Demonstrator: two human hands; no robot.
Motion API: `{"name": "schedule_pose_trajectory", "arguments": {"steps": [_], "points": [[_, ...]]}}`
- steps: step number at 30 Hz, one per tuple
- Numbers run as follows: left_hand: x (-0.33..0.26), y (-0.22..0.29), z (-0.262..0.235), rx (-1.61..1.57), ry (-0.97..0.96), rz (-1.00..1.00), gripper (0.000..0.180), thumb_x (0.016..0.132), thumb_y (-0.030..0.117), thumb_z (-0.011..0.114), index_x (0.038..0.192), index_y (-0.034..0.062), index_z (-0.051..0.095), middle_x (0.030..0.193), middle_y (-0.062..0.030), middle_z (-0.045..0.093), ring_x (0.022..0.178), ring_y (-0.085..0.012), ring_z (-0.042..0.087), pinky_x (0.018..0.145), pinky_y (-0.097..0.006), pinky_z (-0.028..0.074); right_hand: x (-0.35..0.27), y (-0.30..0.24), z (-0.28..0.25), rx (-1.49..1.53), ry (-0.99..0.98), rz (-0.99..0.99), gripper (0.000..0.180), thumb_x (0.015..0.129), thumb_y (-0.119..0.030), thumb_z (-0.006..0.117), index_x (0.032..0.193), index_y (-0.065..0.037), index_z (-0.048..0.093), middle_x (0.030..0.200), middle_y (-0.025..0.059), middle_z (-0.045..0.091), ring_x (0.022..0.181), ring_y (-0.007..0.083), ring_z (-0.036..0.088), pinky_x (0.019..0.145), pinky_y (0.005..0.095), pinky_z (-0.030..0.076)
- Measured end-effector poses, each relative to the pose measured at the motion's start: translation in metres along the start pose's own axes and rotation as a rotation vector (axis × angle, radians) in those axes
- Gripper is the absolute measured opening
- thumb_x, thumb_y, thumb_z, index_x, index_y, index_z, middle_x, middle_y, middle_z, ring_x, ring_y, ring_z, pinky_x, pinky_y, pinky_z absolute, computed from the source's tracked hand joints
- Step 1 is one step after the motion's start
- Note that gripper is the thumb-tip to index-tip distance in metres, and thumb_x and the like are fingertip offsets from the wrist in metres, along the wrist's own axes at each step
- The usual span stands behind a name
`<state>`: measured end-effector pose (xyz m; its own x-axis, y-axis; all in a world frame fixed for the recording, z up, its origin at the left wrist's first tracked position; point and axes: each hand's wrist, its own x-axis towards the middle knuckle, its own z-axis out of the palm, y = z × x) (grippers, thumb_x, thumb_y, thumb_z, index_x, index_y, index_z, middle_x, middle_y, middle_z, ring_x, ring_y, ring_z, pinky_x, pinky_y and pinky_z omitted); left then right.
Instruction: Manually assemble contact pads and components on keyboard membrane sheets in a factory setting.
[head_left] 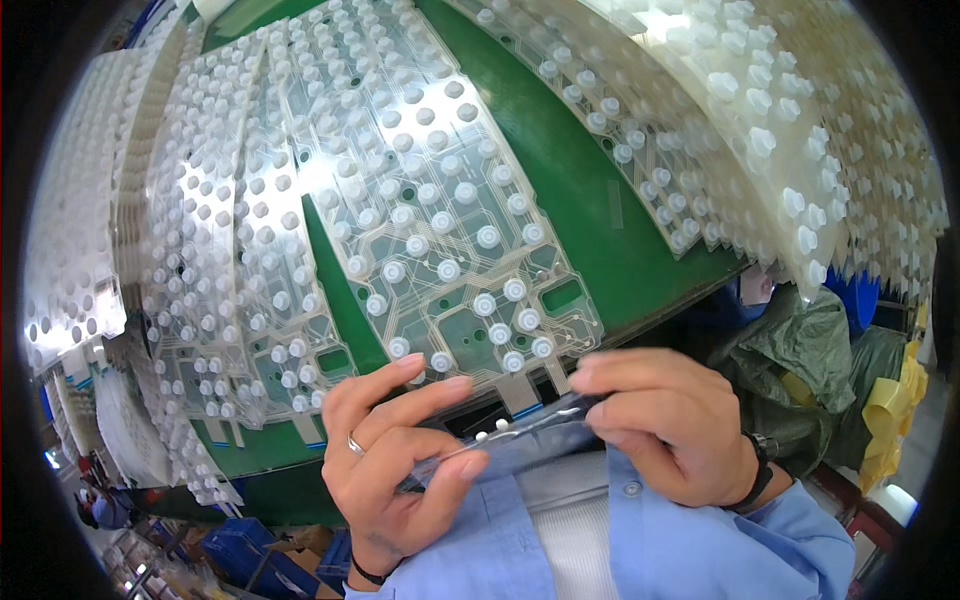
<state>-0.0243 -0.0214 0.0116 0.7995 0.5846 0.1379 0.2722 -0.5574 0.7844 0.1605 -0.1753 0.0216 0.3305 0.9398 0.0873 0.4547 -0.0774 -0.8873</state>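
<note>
Close to my chest, a thin, dark-looking clear plastic sheet [545, 430] with a couple of small white domes is seen almost edge-on. My left hand [395, 455] pinches its left end between thumb and fingers, the other fingers raised. At its right end my right hand [665, 415] grips it with thumb and forefinger. Just beyond both hands lies a keyboard membrane sheet [430, 210] with silvery traces and white rubber domes, its flat connector tails [518, 393] hanging over the near table edge.
More membrane sheets [225, 250] overlap on the green table [570, 175] to the left. Tall stacks of domed sheets stand at the far left [75, 210] and right [800, 130]. Below right are a green plastic bag [800, 355] and a yellow object [890, 410]; blue crates [250, 550] sit lower left.
</note>
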Motion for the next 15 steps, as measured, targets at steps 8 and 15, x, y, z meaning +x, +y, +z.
{"name": "schedule_pose_trajectory", "arguments": {"steps": [8, 15], "points": [[0.002, 0.004, -0.003, 0.007, -0.027, -0.003, 0.019, 0.069, 0.022, 0.078, 0.065, 0.0097, 0.064, 0.096, -0.0064, 0.073, 0.102, -0.0284, 0.062, 0.086, -0.040, 0.038, 0.005, -0.007, -0.004, -0.145, 0.025, -0.051, 0.022, 0.069, -0.007, 0.076, 0.089, -0.008, 0.066, 0.109, 0.0115, 0.065, 0.106, 0.0332, 0.057, 0.089, 0.0404, 0.046], [0.009, 0.003, -0.002, 0.115, -0.031, 0.044, 0.019, 0.067, 0.021, 0.079, 0.064, 0.0113, 0.064, 0.094, -0.0047, 0.073, 0.097, -0.0257, 0.064, 0.081, -0.037, 0.040, 0.007, 0.004, -0.017, -0.085, 0.217, -0.143, 0.021, 0.070, -0.002, 0.077, 0.088, -0.008, 0.068, 0.098, 0.0083, 0.067, 0.088, 0.0279, 0.061, 0.082, 0.0386, 0.048]]}}
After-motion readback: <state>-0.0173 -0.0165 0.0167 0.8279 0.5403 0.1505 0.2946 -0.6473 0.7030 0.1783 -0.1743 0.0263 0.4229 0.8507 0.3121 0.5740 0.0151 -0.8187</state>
